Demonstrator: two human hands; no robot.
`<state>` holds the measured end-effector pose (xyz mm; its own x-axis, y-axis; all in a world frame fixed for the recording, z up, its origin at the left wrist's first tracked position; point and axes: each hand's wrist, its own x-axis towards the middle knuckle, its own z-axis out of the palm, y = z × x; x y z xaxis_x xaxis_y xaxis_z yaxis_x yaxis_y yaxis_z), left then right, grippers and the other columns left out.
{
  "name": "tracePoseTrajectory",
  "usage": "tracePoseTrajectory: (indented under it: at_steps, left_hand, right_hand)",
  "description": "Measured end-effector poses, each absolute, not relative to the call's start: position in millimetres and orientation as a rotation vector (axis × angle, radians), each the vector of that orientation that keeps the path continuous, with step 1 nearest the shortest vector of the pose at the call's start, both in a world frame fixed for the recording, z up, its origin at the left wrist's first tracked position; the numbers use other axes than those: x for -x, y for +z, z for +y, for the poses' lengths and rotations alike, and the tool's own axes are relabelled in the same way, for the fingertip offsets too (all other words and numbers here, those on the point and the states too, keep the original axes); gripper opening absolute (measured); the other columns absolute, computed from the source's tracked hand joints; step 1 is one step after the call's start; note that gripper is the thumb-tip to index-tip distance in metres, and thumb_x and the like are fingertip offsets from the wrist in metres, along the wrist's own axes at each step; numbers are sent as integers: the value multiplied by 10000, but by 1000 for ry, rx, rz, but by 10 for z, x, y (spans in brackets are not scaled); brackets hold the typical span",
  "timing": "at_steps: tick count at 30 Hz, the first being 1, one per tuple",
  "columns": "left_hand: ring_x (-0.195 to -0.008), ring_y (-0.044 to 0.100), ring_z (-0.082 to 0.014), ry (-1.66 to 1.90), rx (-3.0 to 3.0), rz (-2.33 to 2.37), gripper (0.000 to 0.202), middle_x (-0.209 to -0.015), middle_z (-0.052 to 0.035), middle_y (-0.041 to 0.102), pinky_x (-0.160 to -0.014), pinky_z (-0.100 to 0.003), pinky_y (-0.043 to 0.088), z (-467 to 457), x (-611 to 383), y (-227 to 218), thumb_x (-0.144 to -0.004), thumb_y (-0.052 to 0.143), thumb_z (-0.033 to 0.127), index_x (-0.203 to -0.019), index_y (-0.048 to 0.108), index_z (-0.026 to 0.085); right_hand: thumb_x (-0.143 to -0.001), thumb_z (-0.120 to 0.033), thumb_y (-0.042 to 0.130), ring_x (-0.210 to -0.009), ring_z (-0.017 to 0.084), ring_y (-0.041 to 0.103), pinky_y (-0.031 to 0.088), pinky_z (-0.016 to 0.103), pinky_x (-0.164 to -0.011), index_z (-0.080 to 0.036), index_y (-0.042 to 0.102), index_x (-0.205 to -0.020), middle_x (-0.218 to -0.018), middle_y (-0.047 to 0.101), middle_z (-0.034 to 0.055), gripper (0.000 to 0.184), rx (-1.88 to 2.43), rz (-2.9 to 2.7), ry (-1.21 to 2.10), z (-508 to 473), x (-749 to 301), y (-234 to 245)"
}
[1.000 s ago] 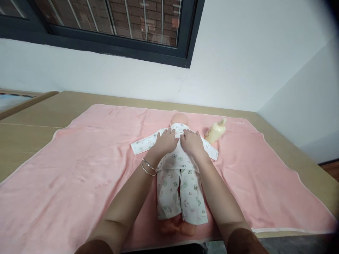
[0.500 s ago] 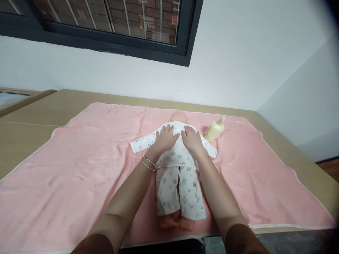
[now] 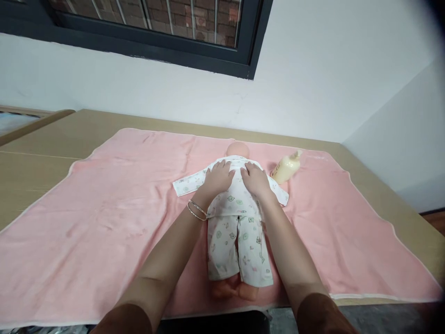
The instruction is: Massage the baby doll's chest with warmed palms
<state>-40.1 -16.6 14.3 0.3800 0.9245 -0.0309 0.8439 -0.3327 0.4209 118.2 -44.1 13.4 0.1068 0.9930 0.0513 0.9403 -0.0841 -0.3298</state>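
A baby doll (image 3: 239, 199) in a white printed top and trousers lies face down, its bald head at the far end and its bare feet towards me. My left hand (image 3: 219, 178) rests flat on the left of its upper back, fingers stretched out; a bangle circles that wrist. Opposite it, my right hand (image 3: 256, 180) lies on the right of the upper back with its fingers extended. Neither hand grips anything. Just beyond the doll's right-hand sleeve, a cream-coloured pump bottle (image 3: 285, 168) leans on the cloth.
Under the doll spreads a pink blanket (image 3: 114, 218) with a pale edge, on a wooden table (image 3: 378, 178). Behind stand a white wall (image 3: 306, 79) and a dark-framed window (image 3: 208, 60). A raised wooden edge (image 3: 38, 125) shows at the far left.
Both hands stay on the doll's upper back, with only a slight shift of the fingers. The whole view has tilted a little, so the scene sits slightly higher and further right.
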Motion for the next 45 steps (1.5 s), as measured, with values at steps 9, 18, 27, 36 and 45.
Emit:
tracePoseTrajectory:
  at_steps: [9, 18, 27, 36, 45]
  left_hand:
    - [-1257, 715, -314, 34, -2464, 1389, 336, -1400, -163, 722, -1098, -481, 552, -518, 409, 535, -1052, 412, 174, -1225, 700, 176]
    - [-1667, 336, -296, 389, -2225, 1565, 562, -1773, -146, 396, -1347, -574, 303, -185, 334, 123, -1134, 305, 410, -1601, 486, 155]
    - [-1615, 430, -293, 527, -2190, 1685, 526, -1700, -127, 519, -1344, -590, 311, -206, 223, 24, -1127, 332, 397, -1542, 570, 177]
    - [-1650, 379, -274, 517, -2180, 1743, 559, -1733, -120, 473, -1366, -596, 274, -225, 158, -5, -1124, 320, 365, -1610, 510, 164]
    - [-1670, 343, -268, 504, -2311, 1673, 562, -1749, -132, 447, -1385, -539, 227, -205, 154, -31, -1128, 272, 317, -1628, 489, 180]
  right_hand:
    - [-1078, -251, 360, -1272, 370, 684, 328, 586, -1246, -98, 726, -1226, -1326, 748, 243, 423, 2168, -2141, 97, -691, -929, 351]
    - [-1120, -403, 328, -1530, 327, 497, 256, 726, -1279, -241, 694, -1306, -1636, 584, 134, 442, 2025, -1817, 362, -379, -1297, 34]
    - [-1097, -389, 378, -1482, 314, 538, 213, 733, -1293, -254, 738, -1185, -1597, 626, 122, 394, 1989, -1712, 337, -342, -1298, -80]
    - [-1095, -394, 367, -1417, 309, 581, 223, 714, -1296, -243, 734, -1196, -1531, 672, 135, 410, 2014, -1699, 332, -339, -1300, -70]
    - [-1131, -472, 282, -1673, 342, 285, 199, 724, -1316, -192, 429, -1664, -1803, 309, 169, 620, 2051, -1861, 355, -361, -1273, -39]
